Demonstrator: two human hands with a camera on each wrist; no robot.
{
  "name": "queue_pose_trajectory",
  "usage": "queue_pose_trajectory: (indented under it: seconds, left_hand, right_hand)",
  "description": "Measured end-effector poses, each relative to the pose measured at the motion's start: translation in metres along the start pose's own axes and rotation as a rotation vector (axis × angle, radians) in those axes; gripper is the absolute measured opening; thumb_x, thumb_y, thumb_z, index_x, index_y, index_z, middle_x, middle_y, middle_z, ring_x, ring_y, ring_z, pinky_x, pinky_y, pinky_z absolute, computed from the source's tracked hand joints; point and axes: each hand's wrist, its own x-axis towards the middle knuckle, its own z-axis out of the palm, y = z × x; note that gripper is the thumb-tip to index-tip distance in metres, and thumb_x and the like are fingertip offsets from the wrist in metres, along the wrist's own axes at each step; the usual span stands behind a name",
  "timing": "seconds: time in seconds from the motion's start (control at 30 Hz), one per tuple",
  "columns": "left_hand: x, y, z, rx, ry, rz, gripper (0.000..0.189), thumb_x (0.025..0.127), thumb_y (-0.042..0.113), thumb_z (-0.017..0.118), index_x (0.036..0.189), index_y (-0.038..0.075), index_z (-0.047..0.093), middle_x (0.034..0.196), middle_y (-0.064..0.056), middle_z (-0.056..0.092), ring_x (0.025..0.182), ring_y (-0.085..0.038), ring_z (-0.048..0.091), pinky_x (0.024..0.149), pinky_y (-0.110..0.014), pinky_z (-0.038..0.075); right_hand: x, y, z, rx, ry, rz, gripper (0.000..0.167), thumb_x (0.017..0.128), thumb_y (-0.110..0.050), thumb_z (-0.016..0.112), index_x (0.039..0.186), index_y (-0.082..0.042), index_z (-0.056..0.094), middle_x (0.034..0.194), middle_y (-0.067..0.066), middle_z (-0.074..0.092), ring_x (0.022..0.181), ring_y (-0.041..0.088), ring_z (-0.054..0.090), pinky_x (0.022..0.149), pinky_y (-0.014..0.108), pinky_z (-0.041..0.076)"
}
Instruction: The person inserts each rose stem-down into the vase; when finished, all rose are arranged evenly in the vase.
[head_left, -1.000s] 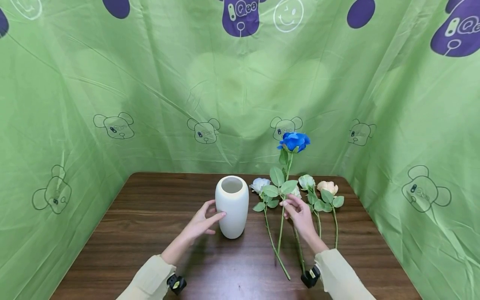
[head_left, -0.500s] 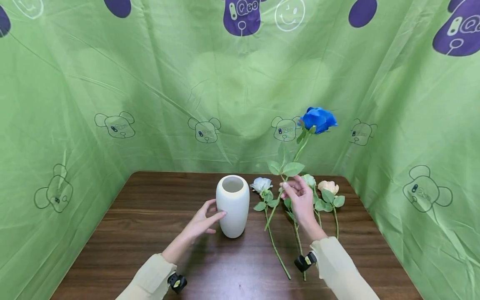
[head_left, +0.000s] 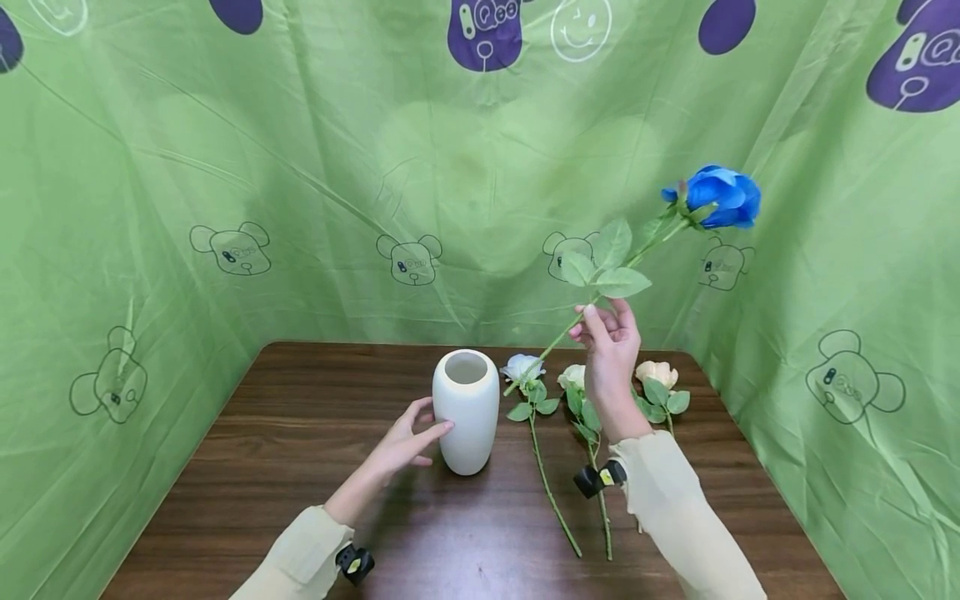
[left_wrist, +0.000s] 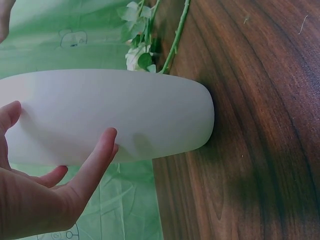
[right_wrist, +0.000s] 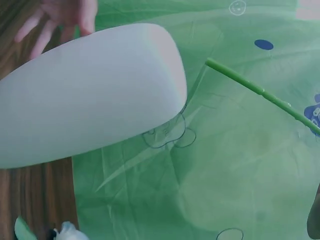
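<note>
A white vase (head_left: 467, 421) stands upright on the table, its mouth facing up. My left hand (head_left: 405, 443) touches the vase's left side with spread fingertips and thumb; the left wrist view shows the hand (left_wrist: 55, 195) against the smooth white wall (left_wrist: 120, 112). My right hand (head_left: 611, 354) pinches the stem of a blue rose (head_left: 720, 197) between thumb and fingers, above the table. The rose tilts, bloom up to the right, its lower stem end just right of the vase's rim. In the right wrist view that green stem (right_wrist: 260, 92) is apart from the vase (right_wrist: 100, 95).
On the brown wooden table (head_left: 315, 417), right of the vase, lie a pale blue rose (head_left: 522, 367), a cream rose (head_left: 572, 377) and a peach rose (head_left: 657, 373) with stems toward me. My right forearm hides part of them. A green printed curtain (head_left: 322, 167) surrounds the table.
My right hand has lifted the blue rose, and the bloom has swung up and right, so the stem slants toward the vase's mouth. My left hand and the vase stay put.
</note>
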Motion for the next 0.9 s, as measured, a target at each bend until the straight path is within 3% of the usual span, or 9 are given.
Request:
queue_pose_trajectory:
  seconds: [0.23, 0.4, 0.53, 0.67, 0.77, 0.9]
  left_hand:
    - [0.001, -0.001, 0.000, 0.000, -0.003, -0.005, 0.069, 0.077, 0.034, 0.067, 0.132, 0.012, 0.032, 0.127, -0.023, 0.038, 0.104, -0.037, 0.048, 0.060, -0.041, 0.051]
    - [0.001, -0.001, 0.000, 0.000, -0.004, -0.003, 0.069, 0.078, 0.034, 0.067, 0.132, 0.012, 0.032, 0.126, -0.023, 0.038, 0.104, -0.036, 0.048, 0.060, -0.041, 0.051]
    - [0.001, -0.001, 0.000, 0.003, -0.007, -0.002, 0.068, 0.078, 0.034, 0.067, 0.132, 0.012, 0.033, 0.126, -0.023, 0.038, 0.104, -0.036, 0.048, 0.061, -0.041, 0.051]
    - [0.001, -0.002, 0.000, 0.006, -0.006, -0.005, 0.068, 0.078, 0.034, 0.067, 0.132, 0.012, 0.032, 0.126, -0.023, 0.038, 0.104, -0.036, 0.048, 0.061, -0.041, 0.051]
    - [0.001, -0.001, 0.000, 0.005, -0.006, -0.006, 0.068, 0.078, 0.034, 0.067, 0.133, 0.012, 0.032, 0.126, -0.023, 0.038, 0.103, -0.036, 0.048, 0.061, -0.041, 0.051]
    - [0.002, -0.001, 0.000, 0.005, -0.007, -0.006, 0.068, 0.078, 0.034, 0.066, 0.133, 0.012, 0.032, 0.126, -0.023, 0.038, 0.102, -0.036, 0.049, 0.061, -0.041, 0.051]
  right_hand:
    - [0.005, 0.006, 0.019, 0.044, 0.029, -0.026, 0.026, 0.084, 0.000, 0.058, 0.106, -0.002, 0.045, 0.079, 0.011, 0.062, 0.054, 0.017, 0.057, 0.051, 0.022, 0.047]
    - [-0.003, 0.025, 0.026, -0.045, 0.006, 0.001, 0.022, 0.084, -0.001, 0.058, 0.102, -0.007, 0.047, 0.080, 0.009, 0.063, 0.056, 0.017, 0.058, 0.051, 0.024, 0.047]
    - [-0.014, 0.041, 0.030, -0.191, -0.057, 0.060, 0.021, 0.084, 0.000, 0.057, 0.100, -0.009, 0.048, 0.083, 0.008, 0.063, 0.054, 0.015, 0.057, 0.048, 0.023, 0.046]
    - [-0.026, 0.054, 0.034, -0.355, -0.182, 0.078, 0.018, 0.084, 0.002, 0.057, 0.099, 0.004, 0.047, 0.085, 0.019, 0.063, 0.049, 0.016, 0.053, 0.044, 0.023, 0.045]
    - [-0.034, 0.060, 0.036, -0.498, -0.284, 0.082, 0.026, 0.084, -0.004, 0.059, 0.104, 0.009, 0.048, 0.087, 0.022, 0.062, 0.048, 0.016, 0.049, 0.043, 0.024, 0.043]
    - [-0.043, 0.065, 0.035, -0.698, -0.398, 0.081, 0.038, 0.084, -0.013, 0.062, 0.116, 0.003, 0.050, 0.088, 0.013, 0.064, 0.052, 0.012, 0.048, 0.045, 0.021, 0.039]
